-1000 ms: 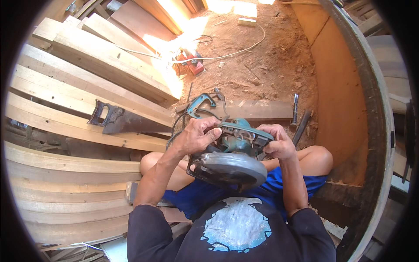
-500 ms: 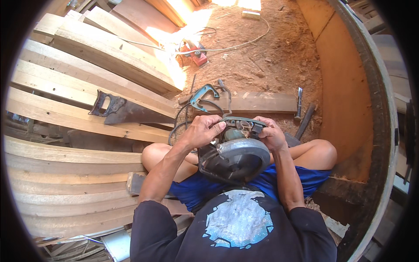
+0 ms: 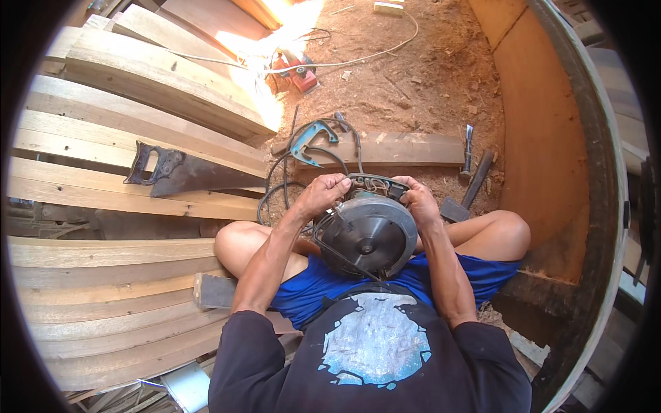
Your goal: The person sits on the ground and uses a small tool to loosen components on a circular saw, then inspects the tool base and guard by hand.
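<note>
A circular saw [image 3: 368, 237] with its handle opened up rests in my lap, the round blade facing me and wiring exposed at its far end. My left hand [image 3: 322, 198] grips the far left edge of its housing, thumb on top. At the far right edge, my right hand [image 3: 418, 201] pinches the housing near the wires. Beyond the saw lies a loose teal handle cover [image 3: 310, 143], beside a black power cord [image 3: 267, 196] that loops on the ground. What the fingertips press underneath is hidden.
Stacked planks [image 3: 103, 251] fill the left, with a handsaw [image 3: 182, 172] on them. Ahead lie a short board [image 3: 399, 149], a chisel [image 3: 467, 155], a hammer [image 3: 470, 189] and a red power tool [image 3: 297, 71] on shavings. A curved wooden wall [image 3: 544, 138] bounds the right.
The circular saw has tilted so that more of its blade face shows, both hands staying on it. My view has shifted slightly.
</note>
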The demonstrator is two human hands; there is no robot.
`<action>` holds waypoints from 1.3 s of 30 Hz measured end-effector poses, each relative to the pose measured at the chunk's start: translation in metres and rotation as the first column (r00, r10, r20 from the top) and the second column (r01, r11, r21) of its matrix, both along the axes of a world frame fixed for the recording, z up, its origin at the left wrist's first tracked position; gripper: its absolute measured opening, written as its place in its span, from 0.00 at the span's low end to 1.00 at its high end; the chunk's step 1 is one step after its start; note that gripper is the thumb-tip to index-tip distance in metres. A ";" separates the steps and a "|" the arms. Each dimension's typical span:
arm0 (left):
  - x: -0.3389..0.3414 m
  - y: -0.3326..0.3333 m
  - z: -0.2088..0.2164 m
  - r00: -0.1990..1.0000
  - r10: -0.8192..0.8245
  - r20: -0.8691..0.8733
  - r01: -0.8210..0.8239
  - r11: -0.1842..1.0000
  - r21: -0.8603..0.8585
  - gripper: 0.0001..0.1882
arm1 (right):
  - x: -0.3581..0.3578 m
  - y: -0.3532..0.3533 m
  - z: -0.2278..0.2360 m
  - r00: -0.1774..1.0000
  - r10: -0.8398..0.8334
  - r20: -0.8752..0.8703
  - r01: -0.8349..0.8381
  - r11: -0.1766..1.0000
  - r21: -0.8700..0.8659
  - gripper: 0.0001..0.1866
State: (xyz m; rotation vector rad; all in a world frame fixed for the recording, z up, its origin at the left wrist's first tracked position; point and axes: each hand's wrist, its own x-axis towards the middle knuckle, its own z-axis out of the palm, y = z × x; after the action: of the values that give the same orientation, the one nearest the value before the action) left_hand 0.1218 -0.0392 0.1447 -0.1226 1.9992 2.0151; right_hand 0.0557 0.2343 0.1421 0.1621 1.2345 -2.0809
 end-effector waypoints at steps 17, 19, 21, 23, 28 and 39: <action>0.002 -0.005 -0.011 0.999 0.033 -0.001 -0.033 0.986 -0.165 0.26 | 0.022 -0.006 0.059 0.684 0.284 -0.672 0.190 0.820 0.540 0.19; 0.002 -0.003 -0.015 0.993 0.046 0.113 -0.039 0.997 -0.062 0.28 | 0.029 -0.013 0.067 0.687 0.360 -0.631 0.073 0.830 0.553 0.18; 0.001 -0.007 -0.025 0.996 0.041 0.076 -0.037 0.997 -0.062 0.29 | 0.033 -0.020 0.072 0.643 0.481 -0.596 -0.033 0.795 0.606 0.19; 0.004 -0.009 -0.029 0.986 0.039 0.163 -0.024 0.995 -0.098 0.28 | 0.030 -0.018 0.062 0.589 0.486 -0.645 -0.016 0.805 0.592 0.20; 0.005 -0.006 -0.021 0.975 0.024 0.222 -0.024 1.000 -0.003 0.29 | 0.026 -0.014 0.045 0.598 0.477 -0.644 -0.073 0.833 0.549 0.20; 0.011 -0.009 -0.040 0.970 -0.016 0.243 -0.035 0.978 0.206 0.33 | 0.027 -0.009 0.026 0.790 0.432 -0.436 -0.190 0.848 0.495 0.20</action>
State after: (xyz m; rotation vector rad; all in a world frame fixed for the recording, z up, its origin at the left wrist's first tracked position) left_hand 0.1333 -0.0479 0.1045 -0.3173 1.6317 2.0887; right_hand 0.0827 0.2257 0.1677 -0.4450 1.9038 -1.5657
